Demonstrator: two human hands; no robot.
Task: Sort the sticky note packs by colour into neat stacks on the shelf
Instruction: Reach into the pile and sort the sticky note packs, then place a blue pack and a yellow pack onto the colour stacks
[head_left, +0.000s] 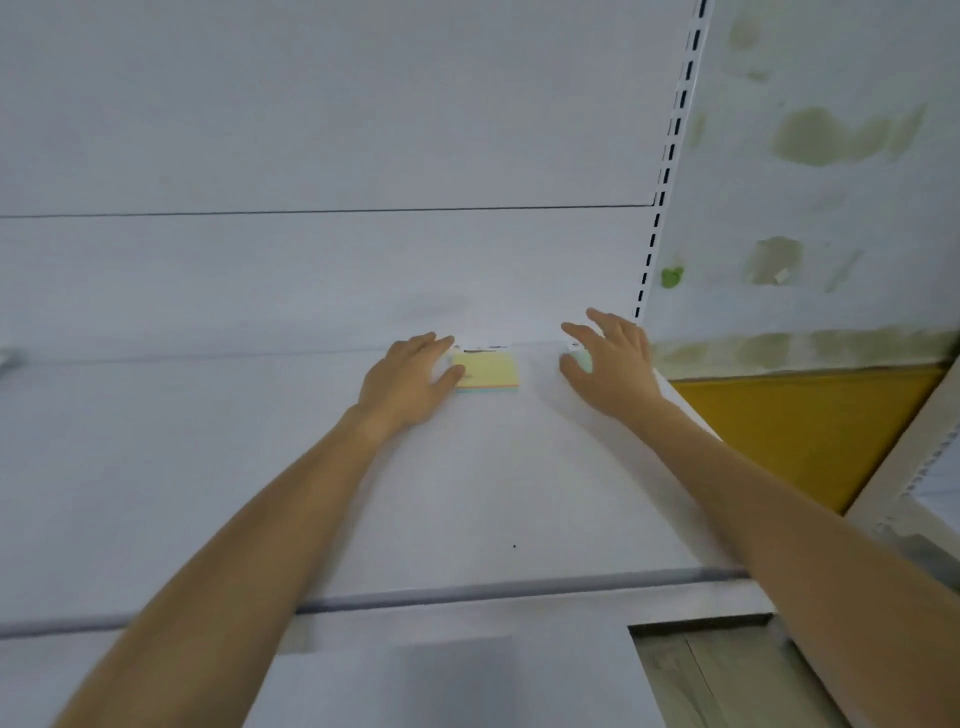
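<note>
A yellow-topped sticky note pack (491, 370), with coloured layers showing along its front edge, lies flat at the back of the white shelf (467, 493). My left hand (410, 376) rests beside it, thumb and fingers touching its left side, not lifting it. My right hand (610, 358) hovers to the right with fingers spread over a pale green pack (583, 359), which is mostly hidden under the palm. Whether that hand touches the green pack is unclear.
The shelf's white back panel rises behind the packs, with a slotted upright (670, 156) at the right end. Beyond it are a stained wall (831, 156) and a yellow panel (810, 431). The shelf's front lip (467, 590) runs across below my forearms.
</note>
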